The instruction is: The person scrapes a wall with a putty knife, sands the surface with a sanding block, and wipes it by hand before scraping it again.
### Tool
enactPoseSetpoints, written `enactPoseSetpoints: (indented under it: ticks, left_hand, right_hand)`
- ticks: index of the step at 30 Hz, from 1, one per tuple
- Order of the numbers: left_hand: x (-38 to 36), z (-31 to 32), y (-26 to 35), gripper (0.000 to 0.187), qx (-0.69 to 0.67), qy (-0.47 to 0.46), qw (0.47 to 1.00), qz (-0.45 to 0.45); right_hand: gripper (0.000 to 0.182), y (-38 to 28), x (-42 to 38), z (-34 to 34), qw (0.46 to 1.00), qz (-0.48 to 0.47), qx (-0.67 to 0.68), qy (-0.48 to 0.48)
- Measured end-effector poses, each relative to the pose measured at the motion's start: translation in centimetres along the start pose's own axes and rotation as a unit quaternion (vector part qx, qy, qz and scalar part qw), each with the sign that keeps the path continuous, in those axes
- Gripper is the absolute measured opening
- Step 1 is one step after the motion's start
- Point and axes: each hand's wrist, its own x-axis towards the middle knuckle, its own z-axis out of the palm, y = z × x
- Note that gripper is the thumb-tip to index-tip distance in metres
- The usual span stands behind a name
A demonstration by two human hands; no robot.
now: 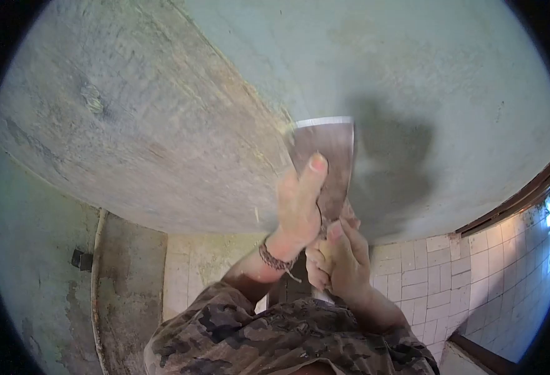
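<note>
A wide scraper (325, 140) with a bright, freshly worn edge is raised against a painted ceiling surface (275, 37). Its blade tapers down to a narrow neck and a pale handle. My left hand (301, 203) grips the blade from the left side, thumb pressed flat on its face and the other fingers hidden behind. Around the handle just below, my right hand (343, 259) is closed. The blade's edge lies by the border between pale green paint (462, 81) and a rough, bare patch (156, 119); whether it touches cannot be seen.
White tiles (425, 275) cover the wall below on the right. A pipe (97, 281) runs along the stained wall at left, near a small dark box (82, 259). A dark wooden frame (506, 209) borders the bright opening at far right.
</note>
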Motion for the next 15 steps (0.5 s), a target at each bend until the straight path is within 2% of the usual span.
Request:
enactPoseSetpoints:
  ticks: [1, 2, 3, 5, 6, 8, 9, 11, 12, 14, 15]
  left_hand:
    - [0.0, 0.6, -0.3, 0.048, 0.070, 0.072, 0.992, 0.080]
    - [-0.7, 0.9, 0.0, 0.047, -0.021, 0.071, 0.997, -0.012]
    - [-0.3, 0.7, 1.6, 0.047, -0.024, 0.074, 0.997, -0.013]
    - [0.2, -0.7, 4.2, 0.046, -0.097, -0.052, 0.986, -0.125]
    - [-0.1, -0.6, 4.2, 0.046, -0.097, -0.047, 0.987, -0.122]
    - [0.2, 0.3, 3.8, 0.046, -0.040, 0.030, 0.998, -0.050]
    - [0.2, 0.5, 3.0, 0.046, -0.037, 0.024, 0.998, -0.047]
    - [0.3, 0.6, 1.0, 0.047, -0.038, 0.056, 0.997, 0.022]
    - [0.4, 0.5, 2.0, 0.047, -0.043, 0.056, 0.997, 0.023]
    - [0.6, 0.3, 5.1, 0.043, -0.096, -0.011, 0.994, -0.057]
    - [0.6, 0.3, 5.1, 0.043, -0.098, -0.009, 0.993, -0.057]
  right_hand:
    - [0.041, 0.3, -0.2, -0.3, 0.999, 0.025, 0.011, 0.019]
    - [0.041, 0.1, 0.1, -0.3, 1.000, 0.023, 0.006, 0.018]
    - [0.041, -0.5, 0.2, 0.2, 0.999, 0.030, 0.008, 0.011]
    - [0.041, -1.4, 0.1, 1.2, 0.998, 0.054, 0.011, 0.004]
    - [0.041, -2.0, 0.5, 1.7, 0.999, 0.044, 0.001, -0.005]
    - [0.041, -2.1, 0.8, 1.7, 1.000, 0.021, -0.008, -0.018]
    - [0.040, -1.2, 0.2, 0.9, 0.999, 0.043, 0.013, -0.002]
    - [0.040, -1.2, 0.1, 0.9, 0.998, 0.063, 0.027, 0.015]
    - [0.038, -1.9, 0.1, 1.7, 0.997, 0.065, 0.034, 0.019]
    - [0.037, -3.1, 0.1, 3.0, 0.996, 0.073, 0.040, 0.025]
    - [0.035, -3.6, 0.4, 3.5, 0.995, 0.076, 0.050, 0.026]
